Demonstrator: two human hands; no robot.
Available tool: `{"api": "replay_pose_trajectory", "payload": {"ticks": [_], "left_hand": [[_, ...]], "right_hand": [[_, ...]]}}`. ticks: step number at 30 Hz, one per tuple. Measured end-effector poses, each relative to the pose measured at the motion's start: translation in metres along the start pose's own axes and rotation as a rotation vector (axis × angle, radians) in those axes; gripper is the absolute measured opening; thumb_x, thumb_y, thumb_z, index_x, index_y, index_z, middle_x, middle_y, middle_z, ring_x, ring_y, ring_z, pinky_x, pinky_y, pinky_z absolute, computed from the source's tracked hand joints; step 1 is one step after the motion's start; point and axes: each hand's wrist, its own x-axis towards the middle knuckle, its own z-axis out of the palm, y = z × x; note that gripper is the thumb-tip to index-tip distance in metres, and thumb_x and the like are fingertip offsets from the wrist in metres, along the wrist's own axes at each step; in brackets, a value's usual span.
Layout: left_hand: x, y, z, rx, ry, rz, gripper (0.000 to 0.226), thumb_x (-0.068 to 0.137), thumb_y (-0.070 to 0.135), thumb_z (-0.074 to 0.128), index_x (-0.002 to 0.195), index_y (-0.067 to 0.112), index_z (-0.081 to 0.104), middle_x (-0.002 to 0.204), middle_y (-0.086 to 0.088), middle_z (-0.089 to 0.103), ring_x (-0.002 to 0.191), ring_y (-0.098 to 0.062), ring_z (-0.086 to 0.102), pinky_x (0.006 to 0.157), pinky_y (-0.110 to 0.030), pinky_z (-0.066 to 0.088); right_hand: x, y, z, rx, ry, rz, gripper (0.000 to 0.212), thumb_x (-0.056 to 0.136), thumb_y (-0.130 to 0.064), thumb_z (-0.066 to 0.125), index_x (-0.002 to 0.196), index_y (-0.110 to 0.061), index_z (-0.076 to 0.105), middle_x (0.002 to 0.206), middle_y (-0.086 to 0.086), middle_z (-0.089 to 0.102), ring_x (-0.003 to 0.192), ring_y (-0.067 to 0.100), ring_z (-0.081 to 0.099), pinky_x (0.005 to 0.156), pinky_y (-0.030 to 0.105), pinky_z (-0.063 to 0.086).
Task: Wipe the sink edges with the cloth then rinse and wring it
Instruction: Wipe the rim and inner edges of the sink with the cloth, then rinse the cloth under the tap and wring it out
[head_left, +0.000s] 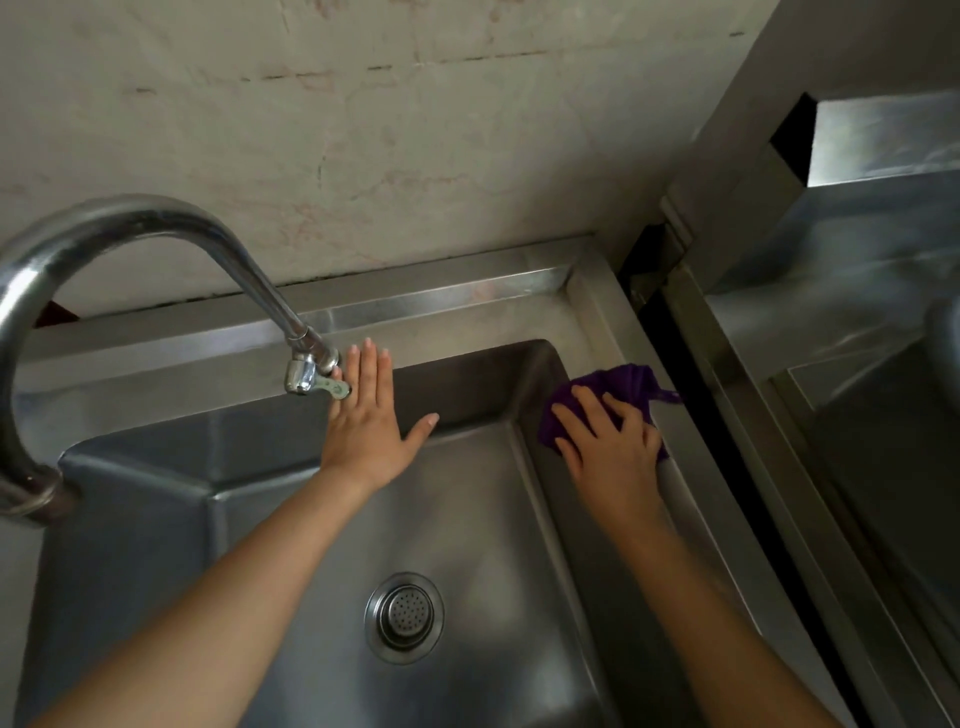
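Where it drapes the sink edge (602, 317), cloth (631, 382) lies beneath right grip (608, 447).

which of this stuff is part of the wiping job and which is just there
In the job: purple cloth, sink edge, tap, right hand pressing the cloth, left hand by the tap.
Just there: drain strainer, steel unit alongside, wall.
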Motion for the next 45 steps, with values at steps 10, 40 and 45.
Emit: {"api": "replay_pose_trajectory", "payload": {"ticks": [10, 40, 45], "left_hand": [[-0.005, 0.013, 0.003, -0.070, 0.063, -0.030, 0.086, 0.089, 0.048, 0.045, 0.148, 0.008, -0.002, 0.156, -0.015, -0.014, 0.143, -0.027, -0.017, 0.117, -0.042, -0.002], [-0.149, -0.101, -0.008, -1.956, -0.139, -0.714, 0.019, 0.090, 0.015, 0.044, 0.093, 0.013, 0.062, 0.074, -0.002, 0.072, 0.066, -0.011, 0.067, 0.067, -0.026, 0.047], [-0.154, -0.113, -0.008, -2.055, -0.084, -0.623, 0.049, 0.073, 0.029, 0.068, 0.117, 0.009, 0.057, 0.101, -0.009, 0.070, 0.089, -0.017, 0.069, 0.075, -0.032, 0.057]], "right_hand": [[-0.055, -0.005, -0.025, 0.181, -0.030, 0.200, 0.040, 0.076, -0.010, 0.072, 0.114, -0.025, 0.066, 0.130, 0.004, 0.056, 0.105, 0.030, 0.041, 0.082, 0.044, 0.044], [0.064, -0.214, -0.058, 1.086, -0.575, 0.225, 0.043, 0.096, -0.043, 0.039, 0.109, -0.007, 0.057, 0.093, 0.010, 0.066, 0.068, 0.018, 0.061, 0.062, 0.031, 0.052], [0.087, -0.233, -0.056, 1.007, -0.660, 0.273, 0.037, 0.089, -0.044, 0.052, 0.084, -0.008, 0.059, 0.061, 0.002, 0.053, 0.046, 0.011, 0.040, 0.042, 0.023, 0.035]]}}
